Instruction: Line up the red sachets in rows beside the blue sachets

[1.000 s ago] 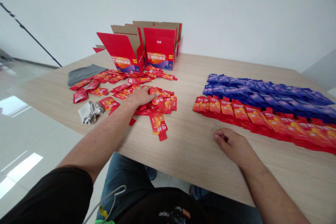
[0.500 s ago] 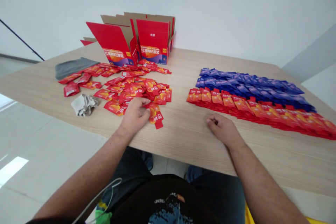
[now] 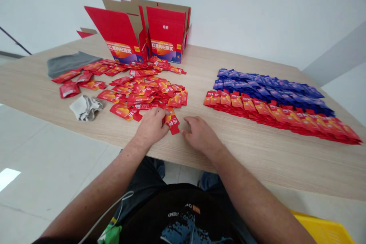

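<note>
My left hand (image 3: 151, 126) lies at the near edge of a loose heap of red sachets (image 3: 143, 93), its fingers on the left side of one red sachet (image 3: 173, 122). That sachet lies apart from the heap, with its printed tab toward my right. My right hand (image 3: 200, 134) rests on the tabletop just right of it, fingers slightly curled and holding nothing. Its fingertips stop a little short of the sachet. Far to the right lie a long overlapping row of orange-red sachets (image 3: 257, 114) and a row of blue-purple sachets (image 3: 271, 91).
An open red cardboard carton (image 3: 166, 34) with printed sides stands at the back of the wooden table (image 3: 257, 156). A crumpled white cloth (image 3: 85, 108) and a grey cloth (image 3: 71, 63) lie left of the heap. A yellow crate (image 3: 321, 228) shows on the floor, lower right.
My right hand has moved left, from near the orange-red row to beside the lone sachet. My left hand stays by that sachet. The view has tilted slightly.
</note>
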The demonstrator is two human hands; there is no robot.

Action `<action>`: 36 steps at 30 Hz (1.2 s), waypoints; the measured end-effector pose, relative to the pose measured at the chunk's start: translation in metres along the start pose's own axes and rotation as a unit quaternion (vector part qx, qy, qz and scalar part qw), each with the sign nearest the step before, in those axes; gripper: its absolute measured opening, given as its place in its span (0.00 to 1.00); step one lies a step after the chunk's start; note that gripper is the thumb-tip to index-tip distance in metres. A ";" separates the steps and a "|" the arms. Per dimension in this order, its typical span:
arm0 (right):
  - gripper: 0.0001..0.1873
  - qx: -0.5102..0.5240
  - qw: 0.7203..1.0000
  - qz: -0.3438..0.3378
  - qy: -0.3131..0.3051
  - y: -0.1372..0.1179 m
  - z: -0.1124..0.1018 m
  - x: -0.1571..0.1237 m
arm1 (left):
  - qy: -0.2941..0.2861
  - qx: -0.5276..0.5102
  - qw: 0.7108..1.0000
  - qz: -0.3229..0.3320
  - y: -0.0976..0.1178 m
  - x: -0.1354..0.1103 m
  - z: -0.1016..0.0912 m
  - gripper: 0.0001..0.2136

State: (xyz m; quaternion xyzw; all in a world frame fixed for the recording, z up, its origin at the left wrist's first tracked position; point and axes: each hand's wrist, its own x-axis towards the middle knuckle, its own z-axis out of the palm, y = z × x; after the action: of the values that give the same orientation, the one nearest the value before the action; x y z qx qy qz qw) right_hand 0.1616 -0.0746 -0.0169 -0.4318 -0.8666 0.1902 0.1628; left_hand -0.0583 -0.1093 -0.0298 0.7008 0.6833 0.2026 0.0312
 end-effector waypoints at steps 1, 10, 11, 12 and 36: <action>0.25 -0.023 1.000 -0.018 -0.008 -0.012 0.005 0.004 | -0.004 0.002 1.000 0.007 0.000 -0.001 -0.001 0.19; 0.33 -0.042 0.999 0.006 0.019 -0.026 0.017 0.012 | -0.016 -0.095 0.993 0.068 -0.008 -0.003 -0.002 0.18; 0.33 -0.018 0.999 0.018 0.024 -0.023 0.017 0.013 | -0.018 -0.104 0.991 0.077 -0.008 -0.003 -0.002 0.17; 0.34 0.010 0.999 0.031 0.027 -0.021 0.016 0.014 | -0.021 -0.113 0.990 0.086 -0.007 -0.002 -0.002 0.16; 0.28 0.151 0.963 -0.009 0.221 -0.036 -0.021 -0.021 | 0.103 -0.289 0.952 0.007 0.004 -0.020 -0.010 0.06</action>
State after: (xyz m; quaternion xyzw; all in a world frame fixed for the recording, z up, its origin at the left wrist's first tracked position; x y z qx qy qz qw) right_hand 0.1583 -0.1081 0.0161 -0.4261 -0.7739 0.2167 0.4153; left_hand -0.0580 -0.1313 -0.0240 0.6423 0.5900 0.4623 0.1601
